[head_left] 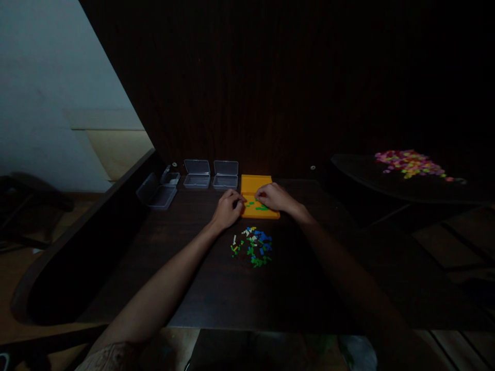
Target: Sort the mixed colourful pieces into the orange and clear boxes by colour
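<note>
An open orange case [256,183] lies on the dark table with a few green pieces [262,207] in its near half. My left hand [228,208] rests at the case's left edge with its fingers curled against it. My right hand [273,197] lies over the case's right side, fingers bent down onto the tray near the green pieces. What the fingertips hold, if anything, is too small to make out. A loose pile of small blue, green, white and yellow pieces [254,246] sits on the table just in front of both hands.
Three open clear plastic boxes [197,174] [226,175] [160,191] stand left of the case along the table's back. A heap of pink and yellow pieces [410,164] lies on a darker surface at the far right. A dark wall rises behind.
</note>
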`<state>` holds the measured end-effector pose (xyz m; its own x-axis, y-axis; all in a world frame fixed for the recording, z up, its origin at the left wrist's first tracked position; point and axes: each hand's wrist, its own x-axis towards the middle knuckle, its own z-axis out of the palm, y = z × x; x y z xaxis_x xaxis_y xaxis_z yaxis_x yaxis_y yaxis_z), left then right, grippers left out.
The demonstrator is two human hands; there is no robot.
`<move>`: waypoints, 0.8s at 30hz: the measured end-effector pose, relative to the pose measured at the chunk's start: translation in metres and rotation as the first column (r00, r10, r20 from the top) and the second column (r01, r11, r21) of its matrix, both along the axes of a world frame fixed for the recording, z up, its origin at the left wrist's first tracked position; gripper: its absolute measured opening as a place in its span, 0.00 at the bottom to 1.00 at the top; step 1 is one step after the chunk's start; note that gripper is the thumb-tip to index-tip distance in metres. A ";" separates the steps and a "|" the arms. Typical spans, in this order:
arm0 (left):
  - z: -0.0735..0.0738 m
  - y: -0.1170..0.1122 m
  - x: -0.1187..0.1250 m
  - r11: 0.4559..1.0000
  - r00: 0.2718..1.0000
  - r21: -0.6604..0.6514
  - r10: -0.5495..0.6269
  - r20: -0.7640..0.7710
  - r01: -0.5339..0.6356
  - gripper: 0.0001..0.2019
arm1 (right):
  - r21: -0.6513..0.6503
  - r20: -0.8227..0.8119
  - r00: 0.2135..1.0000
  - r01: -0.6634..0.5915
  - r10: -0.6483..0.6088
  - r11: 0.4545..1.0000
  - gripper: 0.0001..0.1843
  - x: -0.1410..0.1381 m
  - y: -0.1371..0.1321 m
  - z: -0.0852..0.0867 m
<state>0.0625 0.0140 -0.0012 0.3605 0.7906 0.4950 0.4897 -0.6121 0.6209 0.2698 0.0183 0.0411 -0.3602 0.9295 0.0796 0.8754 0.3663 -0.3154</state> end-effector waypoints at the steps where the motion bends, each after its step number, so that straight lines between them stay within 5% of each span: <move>1: 0.000 0.000 0.000 1.000 1.000 -0.003 0.001 -0.002 -0.001 0.10 | -0.004 0.017 1.000 0.002 -0.002 1.000 0.12 0.000 0.000 0.000; 24: 0.000 0.000 0.000 1.000 1.000 0.006 -0.008 -0.005 0.008 0.10 | -0.013 0.106 0.990 0.096 -0.094 0.995 0.12 -0.007 -0.008 0.009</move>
